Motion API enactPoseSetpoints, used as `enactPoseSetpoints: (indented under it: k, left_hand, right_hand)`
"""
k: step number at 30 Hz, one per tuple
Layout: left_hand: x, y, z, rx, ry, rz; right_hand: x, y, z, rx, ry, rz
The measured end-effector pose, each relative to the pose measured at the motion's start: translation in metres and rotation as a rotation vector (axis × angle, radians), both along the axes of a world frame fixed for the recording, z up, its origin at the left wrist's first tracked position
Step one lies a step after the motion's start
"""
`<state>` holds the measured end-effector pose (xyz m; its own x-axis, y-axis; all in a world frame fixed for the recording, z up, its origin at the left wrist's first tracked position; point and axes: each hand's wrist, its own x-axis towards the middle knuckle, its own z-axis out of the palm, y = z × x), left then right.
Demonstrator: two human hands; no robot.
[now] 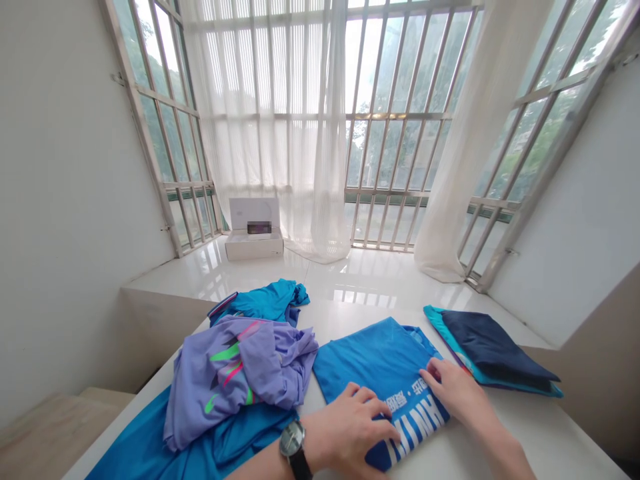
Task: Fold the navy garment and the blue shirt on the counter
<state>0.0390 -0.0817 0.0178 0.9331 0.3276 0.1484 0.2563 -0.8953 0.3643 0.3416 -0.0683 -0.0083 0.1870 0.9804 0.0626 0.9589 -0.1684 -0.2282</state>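
Observation:
A folded blue T-shirt (373, 357) with white lettering lies on the white table in front of me. My left hand (353, 423), with a watch on its wrist, rests on the shirt's near left part, fingers bent and spread over the cloth. At the shirt's right edge is my right hand (457, 390), its thumb and fingertips drawn close together on the fabric beside the lettering. Part of the print is covered by my left fingers. Left of the shirt, a crumpled purple shirt (200, 373) with green and pink marks lies on a teal-blue garment (145, 437).
A dark navy folded garment (493, 343) lies over a turquoise one (434, 320) at the right. Behind the purple shirt is another bunched blue garment (267, 300). An opened white box (254, 248) stands on the window sill (320, 273), near sheer curtains (320, 167) and barred windows.

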Motion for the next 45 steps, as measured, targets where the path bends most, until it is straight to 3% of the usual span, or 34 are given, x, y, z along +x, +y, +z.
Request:
enactPoseSetpoints:
  k: [4,8,12,15,20,26,28,31,36,40,43,45]
  left_hand:
    - [-0.007,0.013,0.0,0.039,0.067,0.042]
    - [-0.026,0.033,0.004,0.119,0.108,0.258]
    - [-0.031,0.044,0.004,0.208,0.116,0.488]
    - [-0.021,0.039,0.003,0.196,0.102,0.578]
    - [-0.008,0.024,-0.007,0.106,0.106,0.598]
    - [-0.015,0.044,-0.024,0.11,0.084,0.532]
    - [-0.014,0.05,-0.02,0.153,0.052,0.571]
    - [-0.011,0.05,-0.013,0.178,-0.019,0.578]
    - [-0.01,0.039,-0.021,0.089,-0.036,0.433]
    - [-0.017,0.042,-0.03,0.131,0.019,0.418]
    - [-0.023,0.049,-0.029,0.117,0.079,0.474]
    - [-0.026,0.051,-0.025,0.108,0.116,0.513]
  right_hand:
    - [0.005,-0.004,0.005,-0.084,0.022,-0.053]
    - [0.004,-0.007,0.012,-0.139,0.02,-0.072]
    - [-0.014,-0.012,0.019,-0.199,0.144,0.095]
    - [-0.035,-0.019,0.026,-0.366,0.368,0.188]
    - [-0.062,-0.031,0.038,-0.638,0.635,0.28]
    - [-0.09,-0.036,0.034,-0.846,0.903,0.426]
    - [-0.099,-0.035,0.03,-0.815,1.023,0.456]
    - [-0.11,-0.033,0.026,-0.653,1.128,0.483]
    - [-0.113,-0.03,0.03,-0.516,1.142,0.549]
    - [-0.102,-0.023,0.029,-0.286,0.915,0.512]
    - [-0.091,-0.016,0.024,-0.026,0.667,0.446]
    - [-0.085,-0.012,0.02,0.062,0.569,0.443]
